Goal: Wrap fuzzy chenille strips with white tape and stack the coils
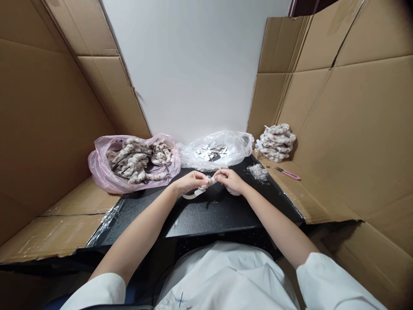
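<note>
My left hand (191, 181) and my right hand (231, 181) are close together above the middle of the black table. Both have their fingers pinched on a fluffy white-and-brown band (211, 181), which runs between them. A smooth, pale curved part (189, 196) of the band shows below my left hand, with a small white tag (200, 191) beside it. The fingers hide much of the band, and its far end is partly behind my right hand.
A pink plastic bag (97, 165) at left holds fluffy bands and dark strips. A clear bag (238, 142) behind my hands holds white tags. At right are a stack of fluffy bands (277, 143), loose fluff (258, 172) and pink-handled snips (291, 175). Cardboard walls (348, 129) flank the table (206, 219).
</note>
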